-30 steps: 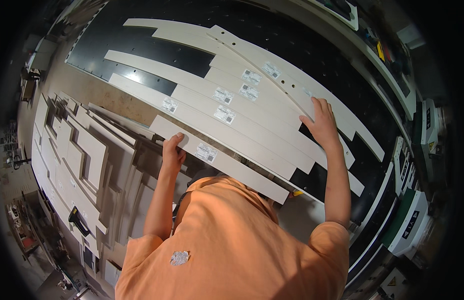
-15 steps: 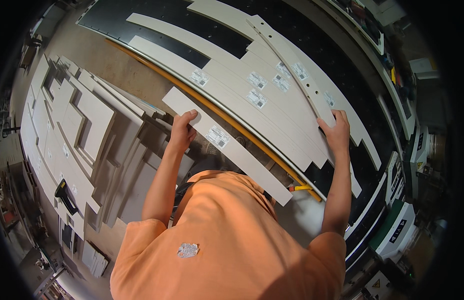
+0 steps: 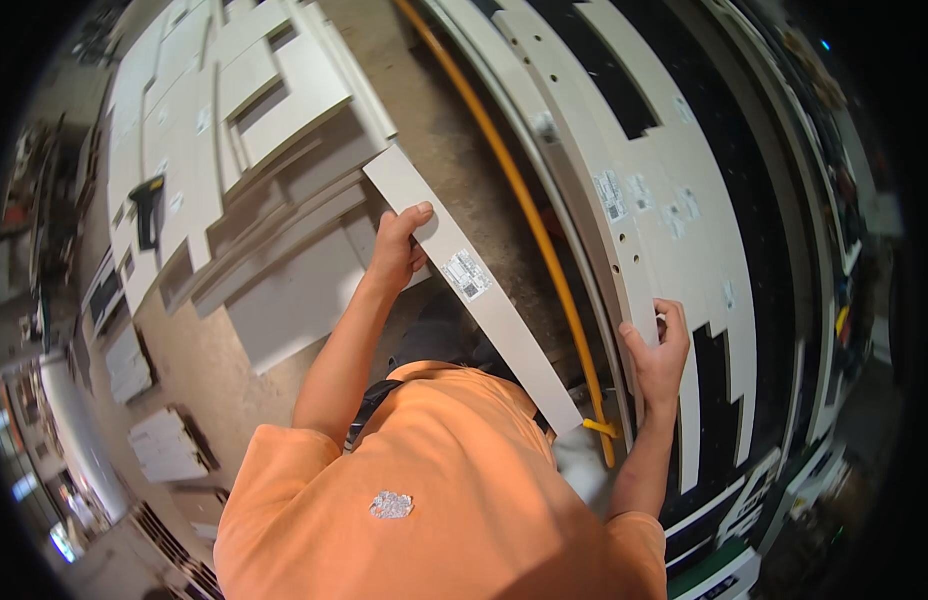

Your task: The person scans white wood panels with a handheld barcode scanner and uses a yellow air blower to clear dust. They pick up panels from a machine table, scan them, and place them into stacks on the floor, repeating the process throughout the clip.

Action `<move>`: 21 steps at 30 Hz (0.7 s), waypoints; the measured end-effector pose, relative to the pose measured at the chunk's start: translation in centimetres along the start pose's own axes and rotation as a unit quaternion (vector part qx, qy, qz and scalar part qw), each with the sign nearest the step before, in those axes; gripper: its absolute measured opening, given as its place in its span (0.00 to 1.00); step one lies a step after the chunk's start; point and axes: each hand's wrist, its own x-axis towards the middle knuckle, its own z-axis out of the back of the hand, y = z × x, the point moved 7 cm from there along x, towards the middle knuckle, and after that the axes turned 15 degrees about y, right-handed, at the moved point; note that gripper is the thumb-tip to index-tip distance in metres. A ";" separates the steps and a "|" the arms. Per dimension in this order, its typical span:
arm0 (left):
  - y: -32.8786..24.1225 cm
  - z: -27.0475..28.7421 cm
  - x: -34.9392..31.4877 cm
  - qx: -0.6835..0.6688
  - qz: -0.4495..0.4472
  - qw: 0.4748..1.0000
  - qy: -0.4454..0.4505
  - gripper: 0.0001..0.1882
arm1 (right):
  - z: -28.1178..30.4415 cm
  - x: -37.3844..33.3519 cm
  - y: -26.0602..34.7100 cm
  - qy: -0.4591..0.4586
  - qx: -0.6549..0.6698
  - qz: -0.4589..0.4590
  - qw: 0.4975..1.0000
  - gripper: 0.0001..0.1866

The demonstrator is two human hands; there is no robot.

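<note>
The left hand point(image 3: 399, 245) is clamped on the edge of a long, narrow white board point(image 3: 474, 285), thumb on top and fingers wrapped under it. The board runs slantwise from the upper middle of the view down toward the person's orange shirt point(image 3: 454, 500), held above the concrete floor point(image 3: 454, 120) and clear of the stacks on either side. A small white label point(image 3: 467, 274) with dark print sits on its upper face, just beside the left hand.

The right hand point(image 3: 659, 350) grips the near edge of another white panel point(image 3: 644, 200), one of several lying flat on the dark tabletop point(image 3: 774, 250) at the right; its fingers curl over the panel's rim, closed on it. That panel carries more small labels and a row of drilled holes.

A yellow hose point(image 3: 524, 200) curves along the floor between the held board and the tabletop, ending near the person's right side. To the left, a pile of cut white pieces point(image 3: 234, 110) of many shapes lies on the floor, with a dark handheld tool point(image 3: 147, 205) resting on top of it
</note>
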 end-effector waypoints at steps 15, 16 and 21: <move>-1.8 17.6 -35.1 -0.129 -0.321 0.876 -0.335 0.26 | -23.5 -6.0 18.0 0.206 -0.251 0.472 0.820 0.31; -1.8 18.5 -37.6 -0.132 -0.344 0.870 -0.328 0.28 | -25.9 -7.1 19.1 0.219 -0.256 0.497 0.800 0.31; -0.9 23.3 -52.2 -0.048 -0.399 0.810 -0.426 0.30 | -38.7 -14.1 22.6 0.305 -0.249 0.541 0.743 0.33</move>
